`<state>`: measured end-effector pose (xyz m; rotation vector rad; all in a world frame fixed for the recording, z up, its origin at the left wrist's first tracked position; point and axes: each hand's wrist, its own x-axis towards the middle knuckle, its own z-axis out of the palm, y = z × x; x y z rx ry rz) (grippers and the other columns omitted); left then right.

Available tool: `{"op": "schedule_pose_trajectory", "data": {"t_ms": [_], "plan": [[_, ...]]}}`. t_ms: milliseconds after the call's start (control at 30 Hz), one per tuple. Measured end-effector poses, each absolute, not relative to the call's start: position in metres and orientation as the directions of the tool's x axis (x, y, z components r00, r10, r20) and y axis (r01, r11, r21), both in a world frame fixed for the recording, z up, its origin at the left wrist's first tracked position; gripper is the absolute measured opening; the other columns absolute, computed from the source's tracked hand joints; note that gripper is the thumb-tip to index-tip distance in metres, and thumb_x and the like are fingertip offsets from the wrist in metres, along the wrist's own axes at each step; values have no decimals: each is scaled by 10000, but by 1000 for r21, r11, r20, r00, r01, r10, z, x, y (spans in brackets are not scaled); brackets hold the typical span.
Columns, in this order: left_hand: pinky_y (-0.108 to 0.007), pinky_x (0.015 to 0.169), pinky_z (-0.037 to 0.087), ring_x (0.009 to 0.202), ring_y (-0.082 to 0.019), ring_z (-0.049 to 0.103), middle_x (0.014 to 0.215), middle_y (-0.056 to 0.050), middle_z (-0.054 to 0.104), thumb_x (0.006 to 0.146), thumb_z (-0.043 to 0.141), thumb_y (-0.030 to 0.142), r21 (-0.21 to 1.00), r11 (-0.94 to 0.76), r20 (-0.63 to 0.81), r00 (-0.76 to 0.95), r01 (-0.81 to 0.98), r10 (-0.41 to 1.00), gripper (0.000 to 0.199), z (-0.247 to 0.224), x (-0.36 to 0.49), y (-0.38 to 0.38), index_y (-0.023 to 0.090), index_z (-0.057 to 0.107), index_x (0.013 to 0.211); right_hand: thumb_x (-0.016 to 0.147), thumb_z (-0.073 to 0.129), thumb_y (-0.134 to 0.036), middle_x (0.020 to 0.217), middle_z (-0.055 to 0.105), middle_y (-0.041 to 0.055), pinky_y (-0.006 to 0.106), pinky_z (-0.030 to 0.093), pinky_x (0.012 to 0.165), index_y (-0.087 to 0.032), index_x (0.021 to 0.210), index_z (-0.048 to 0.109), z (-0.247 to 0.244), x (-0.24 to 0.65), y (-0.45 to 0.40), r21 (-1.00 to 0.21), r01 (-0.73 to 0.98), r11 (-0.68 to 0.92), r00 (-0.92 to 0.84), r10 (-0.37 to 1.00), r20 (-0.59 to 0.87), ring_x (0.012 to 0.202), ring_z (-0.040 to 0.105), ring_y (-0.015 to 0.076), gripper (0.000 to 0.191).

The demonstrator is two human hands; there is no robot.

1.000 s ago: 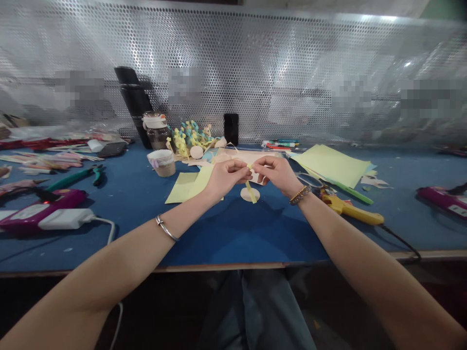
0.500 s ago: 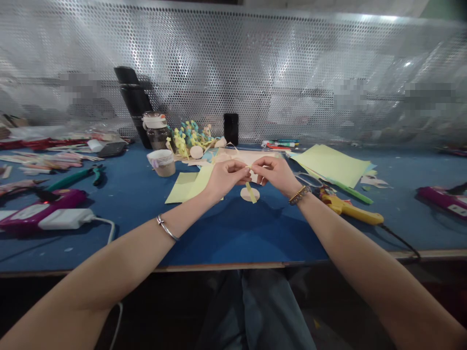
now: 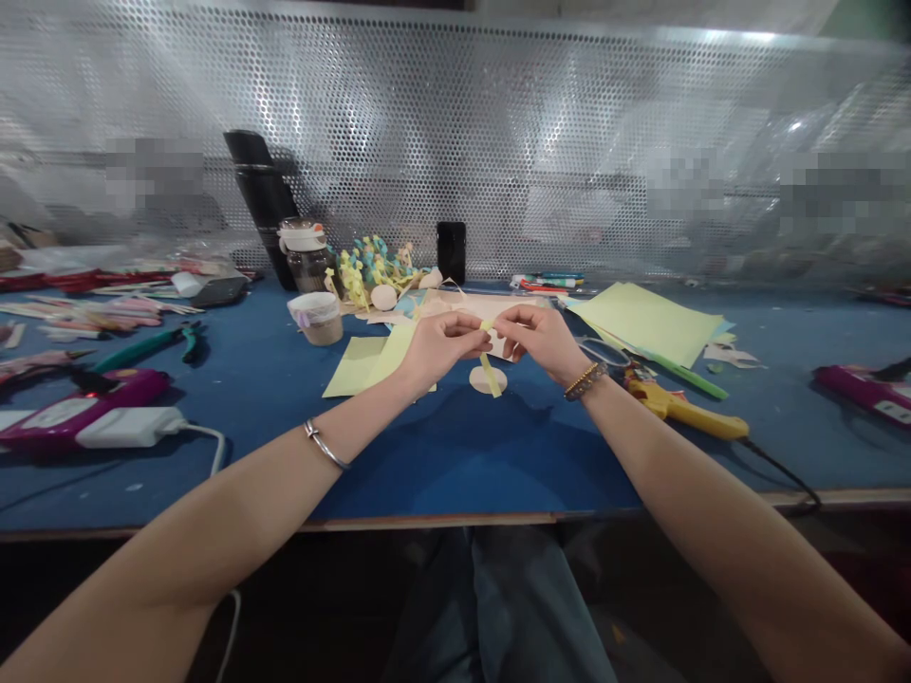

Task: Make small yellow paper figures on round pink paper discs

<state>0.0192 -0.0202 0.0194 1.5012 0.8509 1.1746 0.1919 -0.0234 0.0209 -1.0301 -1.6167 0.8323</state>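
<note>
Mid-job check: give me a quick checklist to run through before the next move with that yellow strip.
1. Grip on the strip: ok. The left hand and right hand meet at the top of the yellow paper strip.
2. Strip's top end: cannot tell, fingers hide it.
3. Strip touching the round paper disc: cannot tell, it hangs over it.
4. Yellow-handled tool within reach: ok, right of the right hand.
5. Spare yellow paper sheets: ok, beyond the right hand.

One yellow paper strip (image 3: 488, 373), one round paper disc (image 3: 476, 381).

A perforated metal screen (image 3: 455, 123) (glinting under bright light) rises behind the blue-topped workbench (image 3: 462, 465).
</note>
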Motion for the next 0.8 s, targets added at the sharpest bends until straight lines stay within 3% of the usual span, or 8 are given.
{"op": "schedule_pose_trajectory", "data": {"t_ms": [300, 633, 800], "plan": [[-313, 786, 571, 776, -157, 702, 826, -68, 723, 739, 709, 276, 972, -228, 234, 296, -53, 926, 166, 18, 17, -18, 150, 643, 823, 742, 676, -415, 672, 621, 12, 214, 468, 432, -165, 761, 610, 21, 191, -25, -897, 232, 375, -162, 925, 344, 515, 583, 92, 259], [-300, 802, 564, 791, -154, 707, 824, -57, 720, 772, 666, 250, 976, -163, 202, 316, -147, 927, 125, 16, 18, -15, 151, 653, 848, 756, 664, -394, 572, 594, -4, 223, 469, 447, -164, 746, 601, 21, 192, -24, -884, 256, 392, -152, 919, 364, 486, 567, 91, 239], [-307, 819, 559, 825, -164, 705, 827, -67, 725, 757, 703, 270, 978, -167, 197, 311, -122, 930, 158, 16, 17, -15, 141, 658, 837, 750, 668, -405, 612, 597, 2, 231, 466, 446, -161, 741, 591, 21, 191, -25, -886, 252, 390, -148, 920, 363, 498, 575, 94, 256]]}}
